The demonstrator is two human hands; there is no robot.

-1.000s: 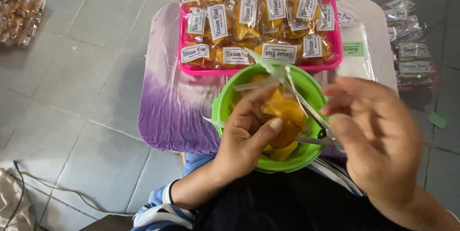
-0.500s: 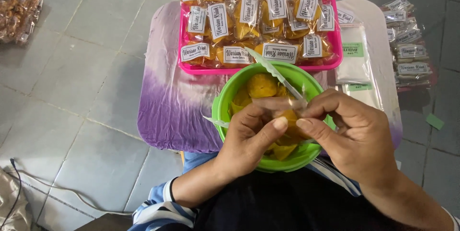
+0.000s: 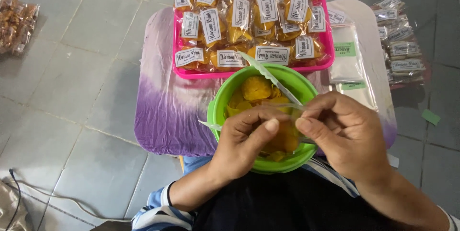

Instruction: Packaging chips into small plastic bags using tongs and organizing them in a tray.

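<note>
Head view, green bowl (image 3: 225, 98) of yellow chips (image 3: 256, 88), pink tray (image 3: 178, 70) of packets (image 3: 239, 13)

Both forearms rise from the bottom of the view and meet over the near edge of the worktop. The left hand (image 3: 244, 140) lies palm down, wrist bent slightly, its fingers (image 3: 261, 116) curled inward and the thumb stretched right. The right hand (image 3: 347, 132) faces it, knuckles up, index finger and thumb pinched together toward the left thumb tip. The two hands almost touch at the fingertips. A striped cuff shows at the left forearm.
</note>
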